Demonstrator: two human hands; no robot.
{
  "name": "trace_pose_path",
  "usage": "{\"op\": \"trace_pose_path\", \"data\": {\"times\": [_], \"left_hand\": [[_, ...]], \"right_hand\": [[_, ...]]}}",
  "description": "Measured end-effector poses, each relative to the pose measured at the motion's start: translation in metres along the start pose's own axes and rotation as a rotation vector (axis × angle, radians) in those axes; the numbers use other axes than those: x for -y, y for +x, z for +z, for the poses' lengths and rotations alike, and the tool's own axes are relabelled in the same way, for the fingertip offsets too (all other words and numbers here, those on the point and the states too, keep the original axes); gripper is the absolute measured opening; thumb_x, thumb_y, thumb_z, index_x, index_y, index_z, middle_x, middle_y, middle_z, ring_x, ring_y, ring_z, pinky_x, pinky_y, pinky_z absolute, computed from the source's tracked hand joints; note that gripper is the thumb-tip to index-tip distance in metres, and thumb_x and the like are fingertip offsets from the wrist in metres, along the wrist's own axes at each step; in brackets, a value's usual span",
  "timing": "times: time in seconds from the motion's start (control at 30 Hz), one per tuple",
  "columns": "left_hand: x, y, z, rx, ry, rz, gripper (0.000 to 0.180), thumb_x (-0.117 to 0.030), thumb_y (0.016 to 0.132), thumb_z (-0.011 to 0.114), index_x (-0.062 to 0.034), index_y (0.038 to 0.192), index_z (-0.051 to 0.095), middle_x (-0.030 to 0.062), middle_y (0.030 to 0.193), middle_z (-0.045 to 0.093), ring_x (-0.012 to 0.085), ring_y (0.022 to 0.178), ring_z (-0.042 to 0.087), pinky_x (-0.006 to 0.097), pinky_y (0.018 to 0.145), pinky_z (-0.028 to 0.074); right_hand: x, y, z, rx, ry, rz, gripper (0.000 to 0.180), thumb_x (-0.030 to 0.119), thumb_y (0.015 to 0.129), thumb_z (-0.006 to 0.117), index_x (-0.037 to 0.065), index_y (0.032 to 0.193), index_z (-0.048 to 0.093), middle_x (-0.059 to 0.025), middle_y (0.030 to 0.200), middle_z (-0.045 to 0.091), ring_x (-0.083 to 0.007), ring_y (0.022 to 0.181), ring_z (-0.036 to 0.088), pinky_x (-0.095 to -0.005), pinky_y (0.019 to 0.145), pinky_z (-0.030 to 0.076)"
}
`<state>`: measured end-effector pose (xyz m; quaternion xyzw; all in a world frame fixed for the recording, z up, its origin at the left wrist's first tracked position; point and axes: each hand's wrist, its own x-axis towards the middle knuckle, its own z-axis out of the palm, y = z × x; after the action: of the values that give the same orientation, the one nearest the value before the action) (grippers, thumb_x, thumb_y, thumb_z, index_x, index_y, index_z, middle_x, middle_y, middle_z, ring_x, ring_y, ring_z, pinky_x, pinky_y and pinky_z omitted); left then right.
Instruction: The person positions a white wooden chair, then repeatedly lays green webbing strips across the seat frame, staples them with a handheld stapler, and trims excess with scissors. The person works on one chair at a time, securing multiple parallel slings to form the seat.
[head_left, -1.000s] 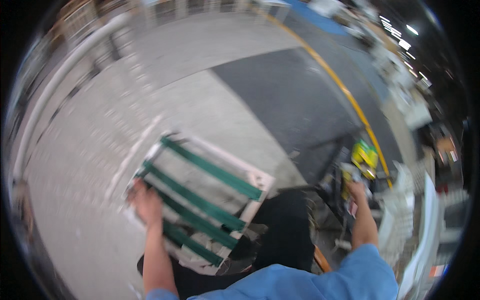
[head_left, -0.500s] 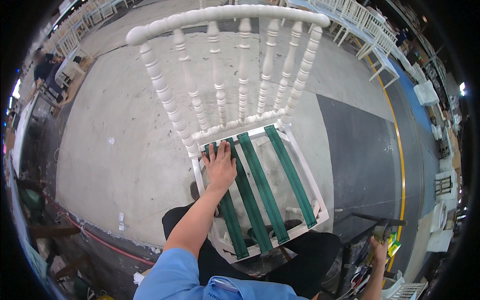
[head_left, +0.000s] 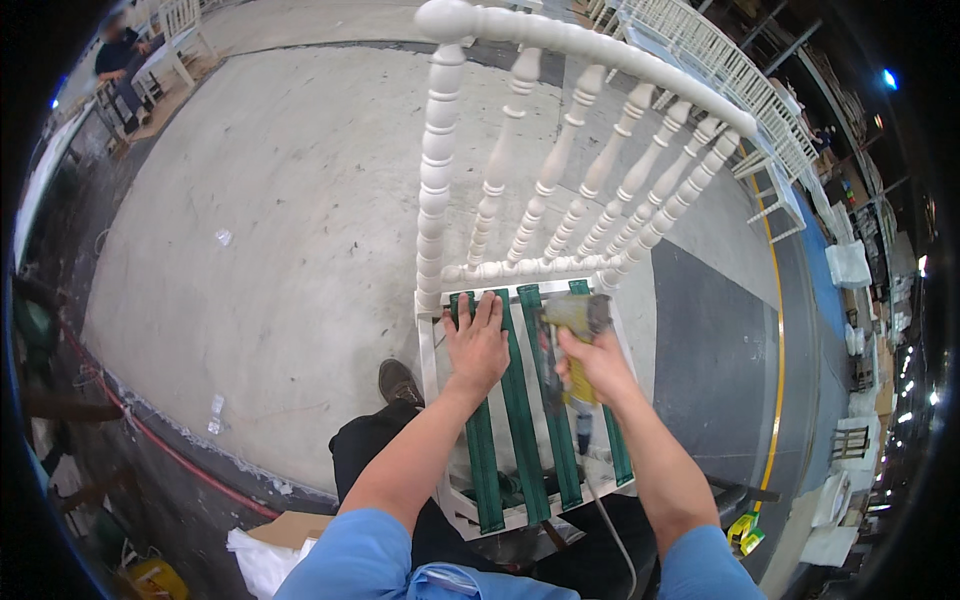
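Note:
A white chair with turned spindles [head_left: 438,170] stands tilted in front of me, its back rising at the far side. Several green webbing straps [head_left: 524,440] run front to back across its open seat frame. My left hand [head_left: 478,345] lies flat with spread fingers on the far ends of the leftmost straps, by the back rail. Gripped in my right hand [head_left: 600,365] is a yellow-green air staple gun [head_left: 575,314], slightly blurred, over the right part of the seat. From its handle an air hose [head_left: 613,535] trails toward me.
A cardboard box with white wrapping [head_left: 265,560] is at lower left, near a red hose [head_left: 170,458] on the floor. A yellow-green packet [head_left: 744,533] lies at lower right. White chairs [head_left: 700,50] line the far right; another person [head_left: 122,62] sits far left.
My right hand has come from the lower right side to over the seat with the staple gun. The chair appears shifted right and turned in view; my left hand stays on the straps.

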<state>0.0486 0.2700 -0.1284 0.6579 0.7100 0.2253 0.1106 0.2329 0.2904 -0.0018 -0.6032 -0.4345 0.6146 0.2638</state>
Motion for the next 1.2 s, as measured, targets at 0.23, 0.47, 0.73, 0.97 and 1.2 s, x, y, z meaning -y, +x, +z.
{"op": "trace_pose_path", "data": {"times": [0.23, 0.47, 0.73, 0.97, 1.2], "left_hand": [[0.004, 0.001, -0.002, -0.085, -0.066, -0.004, 0.064, -0.022, 0.089, 0.074, -0.0102, 0.150, 0.058, 0.0058, 0.158, 0.051, 0.0407, 0.151, 0.038, 0.067, 0.122, 0.028], [0.003, 0.003, -0.001, -0.092, -0.068, -0.019, 0.063, -0.021, 0.088, 0.073, -0.0101, 0.149, 0.060, 0.0048, 0.158, 0.051, 0.0406, 0.151, 0.039, 0.067, 0.122, 0.029], [0.004, 0.003, -0.005, -0.088, -0.209, -0.069, 0.048, -0.019, 0.091, 0.072, 0.0028, 0.134, 0.065, 0.0194, 0.157, 0.048, 0.0442, 0.154, 0.034, 0.062, 0.125, 0.027], [0.007, 0.005, 0.000, -0.131, -0.211, -0.114, 0.034, -0.014, 0.089, 0.074, 0.0117, 0.111, 0.069, 0.0299, 0.161, 0.039, 0.0498, 0.154, 0.030, 0.057, 0.126, 0.028], [0.009, 0.008, 0.007, -0.031, -0.158, -0.152, 0.028, -0.013, 0.088, 0.075, 0.0101, 0.103, 0.071, 0.0288, 0.162, 0.039, 0.0510, 0.155, 0.030, 0.058, 0.128, 0.026]], "right_hand": [[-0.015, 0.060, 0.045, 0.006, -0.116, -0.103, 0.026, 0.027, 0.101, 0.077, 0.001, 0.101, 0.073, -0.0024, 0.079, 0.068, -0.0112, 0.054, 0.062, -0.0280, 0.046, 0.048], [-0.025, 0.072, 0.054, -0.043, -0.173, -0.141, 0.026, 0.025, 0.100, 0.077, 0.000, 0.096, 0.072, -0.0022, 0.070, 0.066, -0.0109, 0.051, 0.060, -0.0286, 0.043, 0.045], [-0.024, 0.071, 0.052, -0.047, -0.229, -0.150, 0.029, 0.027, 0.099, 0.078, 0.000, 0.092, 0.070, -0.0029, 0.065, 0.064, -0.0117, 0.048, 0.059, -0.0289, 0.042, 0.045], [-0.028, 0.070, 0.058, -0.043, -0.218, -0.126, 0.031, 0.029, 0.099, 0.079, 0.000, 0.091, 0.070, -0.0024, 0.066, 0.065, -0.0115, 0.049, 0.059, -0.0283, 0.044, 0.046], [-0.023, 0.071, 0.064, -0.024, -0.219, -0.111, 0.028, 0.025, 0.100, 0.078, -0.001, 0.092, 0.070, -0.0026, 0.069, 0.065, -0.0118, 0.049, 0.058, -0.0294, 0.044, 0.044]]}}
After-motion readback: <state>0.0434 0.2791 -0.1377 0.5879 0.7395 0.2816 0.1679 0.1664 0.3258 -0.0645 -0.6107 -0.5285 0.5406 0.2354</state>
